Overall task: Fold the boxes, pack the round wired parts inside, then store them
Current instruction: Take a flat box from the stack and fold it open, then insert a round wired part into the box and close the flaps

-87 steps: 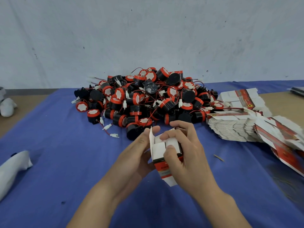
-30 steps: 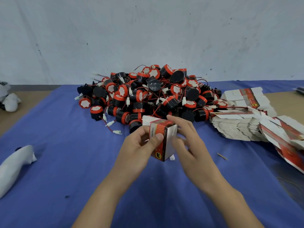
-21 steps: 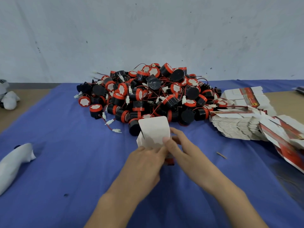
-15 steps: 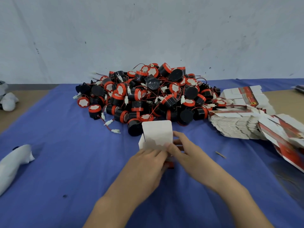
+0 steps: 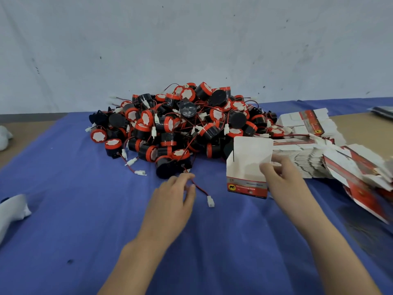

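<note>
A folded red-and-white box (image 5: 246, 167) stands on the blue cloth (image 5: 85, 209) with its top flap raised. My right hand (image 5: 280, 177) grips its right side. A large pile of black-and-red round wired parts (image 5: 182, 122) lies behind it. One black part (image 5: 170, 167) sits at the pile's front edge. Its red wire (image 5: 201, 190) runs toward me and ends in a white connector (image 5: 210, 202). My left hand (image 5: 174, 196) is just in front of that part, with thumb and fingers pinched on the wire.
Flat unfolded boxes (image 5: 308, 158) are stacked and fanned out to the right of the pile. A white cloth object (image 5: 10, 211) lies at the left edge, another (image 5: 4, 137) farther back. A grey wall (image 5: 191, 50) rises behind the table.
Both hands held the box in the middle before. The right hand has now carried it to the right, and the left hand has let go and reached the front part's wire.
</note>
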A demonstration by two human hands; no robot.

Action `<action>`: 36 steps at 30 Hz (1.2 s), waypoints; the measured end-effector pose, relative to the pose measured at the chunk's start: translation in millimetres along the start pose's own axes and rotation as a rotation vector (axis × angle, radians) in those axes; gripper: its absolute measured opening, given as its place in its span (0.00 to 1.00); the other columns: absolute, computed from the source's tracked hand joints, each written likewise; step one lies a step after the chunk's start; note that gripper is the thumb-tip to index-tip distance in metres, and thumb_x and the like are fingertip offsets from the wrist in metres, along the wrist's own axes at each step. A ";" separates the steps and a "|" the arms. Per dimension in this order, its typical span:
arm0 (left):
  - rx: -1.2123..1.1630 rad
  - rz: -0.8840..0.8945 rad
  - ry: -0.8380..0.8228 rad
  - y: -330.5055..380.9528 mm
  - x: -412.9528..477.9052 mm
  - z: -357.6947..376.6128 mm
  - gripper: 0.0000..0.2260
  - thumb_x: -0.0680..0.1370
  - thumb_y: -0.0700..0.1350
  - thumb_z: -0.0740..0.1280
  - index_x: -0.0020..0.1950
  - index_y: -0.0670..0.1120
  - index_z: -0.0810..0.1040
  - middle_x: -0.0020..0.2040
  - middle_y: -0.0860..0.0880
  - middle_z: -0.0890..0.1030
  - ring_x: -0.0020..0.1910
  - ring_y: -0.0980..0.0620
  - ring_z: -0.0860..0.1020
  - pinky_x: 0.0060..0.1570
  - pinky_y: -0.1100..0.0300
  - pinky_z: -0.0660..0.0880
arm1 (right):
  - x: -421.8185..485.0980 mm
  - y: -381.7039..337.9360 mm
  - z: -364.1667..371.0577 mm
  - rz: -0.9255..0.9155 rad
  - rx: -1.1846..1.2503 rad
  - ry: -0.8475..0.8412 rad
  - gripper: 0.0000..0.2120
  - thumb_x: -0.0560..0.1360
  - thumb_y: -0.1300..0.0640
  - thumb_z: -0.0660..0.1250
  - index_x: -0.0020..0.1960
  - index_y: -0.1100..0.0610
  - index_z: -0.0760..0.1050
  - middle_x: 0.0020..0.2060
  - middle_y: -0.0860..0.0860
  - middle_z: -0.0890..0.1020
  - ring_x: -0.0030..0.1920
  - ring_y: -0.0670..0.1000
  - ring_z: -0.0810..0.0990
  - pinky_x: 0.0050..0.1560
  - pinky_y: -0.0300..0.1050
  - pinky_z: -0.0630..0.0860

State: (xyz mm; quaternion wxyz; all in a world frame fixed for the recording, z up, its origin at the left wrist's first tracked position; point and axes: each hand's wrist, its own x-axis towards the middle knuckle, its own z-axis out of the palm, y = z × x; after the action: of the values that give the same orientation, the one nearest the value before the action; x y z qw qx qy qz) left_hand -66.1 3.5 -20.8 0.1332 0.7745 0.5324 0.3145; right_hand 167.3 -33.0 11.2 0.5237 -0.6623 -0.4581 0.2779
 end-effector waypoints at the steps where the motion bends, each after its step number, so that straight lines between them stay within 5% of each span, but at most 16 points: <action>1: 0.043 0.018 -0.043 3.7 2.7 5.1 0.17 0.84 0.55 0.55 0.72 0.59 0.70 0.56 0.55 0.76 0.57 0.53 0.74 0.58 0.53 0.73 | -0.4 1.6 -0.2 0.020 -0.029 -0.018 0.12 0.79 0.47 0.62 0.62 0.42 0.71 0.50 0.43 0.84 0.49 0.47 0.82 0.45 0.48 0.77; 5: 0.276 0.019 -0.190 13.9 10.9 26.8 0.20 0.83 0.60 0.52 0.75 0.62 0.66 0.69 0.53 0.70 0.69 0.50 0.65 0.66 0.54 0.61 | -2.8 6.1 1.1 0.082 -0.102 -0.090 0.11 0.78 0.47 0.62 0.60 0.44 0.71 0.50 0.42 0.82 0.48 0.44 0.81 0.41 0.43 0.73; 9: 0.353 -0.015 -0.240 18.1 12.6 38.3 0.17 0.83 0.56 0.54 0.71 0.55 0.70 0.71 0.51 0.67 0.70 0.49 0.64 0.67 0.54 0.61 | -4.9 5.4 0.9 0.088 -0.149 -0.134 0.08 0.79 0.48 0.62 0.58 0.43 0.70 0.46 0.39 0.82 0.46 0.41 0.81 0.39 0.38 0.75; 19: 0.536 -0.163 -0.052 4.8 8.5 28.0 0.23 0.79 0.35 0.58 0.74 0.50 0.64 0.62 0.47 0.72 0.59 0.47 0.71 0.55 0.58 0.66 | -5.1 4.1 -0.8 0.099 -0.252 -0.170 0.09 0.82 0.50 0.58 0.62 0.44 0.65 0.46 0.40 0.79 0.45 0.41 0.78 0.31 0.34 0.71; 26: 0.681 -0.238 -0.119 -20.7 4.2 0.4 0.17 0.78 0.36 0.59 0.64 0.50 0.69 0.53 0.49 0.73 0.53 0.48 0.72 0.47 0.59 0.62 | -11.2 1.6 17.0 0.055 -0.277 -0.252 0.13 0.82 0.55 0.58 0.62 0.40 0.61 0.43 0.41 0.76 0.41 0.44 0.76 0.30 0.35 0.68; 31: 0.380 -0.325 0.014 -38.8 1.1 -22.3 0.11 0.77 0.35 0.58 0.50 0.47 0.76 0.46 0.51 0.74 0.46 0.49 0.70 0.48 0.55 0.70 | -14.6 -1.2 27.4 0.042 -0.285 -0.269 0.13 0.82 0.56 0.58 0.61 0.40 0.62 0.40 0.43 0.76 0.37 0.45 0.75 0.32 0.41 0.69; 36: -0.307 -0.495 0.297 -44.7 5.5 -49.6 0.14 0.75 0.31 0.57 0.39 0.46 0.77 0.35 0.47 0.78 0.34 0.46 0.73 0.33 0.56 0.67 | -20.1 -5.7 36.1 0.045 -0.299 -0.261 0.21 0.81 0.57 0.59 0.73 0.49 0.63 0.56 0.52 0.78 0.52 0.52 0.77 0.47 0.48 0.74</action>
State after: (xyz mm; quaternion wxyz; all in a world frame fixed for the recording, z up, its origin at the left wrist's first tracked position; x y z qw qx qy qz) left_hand -129.1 19.9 -5.0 0.2415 0.5382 0.6644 0.4588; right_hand 126.3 -35.0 3.6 0.3494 -0.7011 -0.5435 0.3016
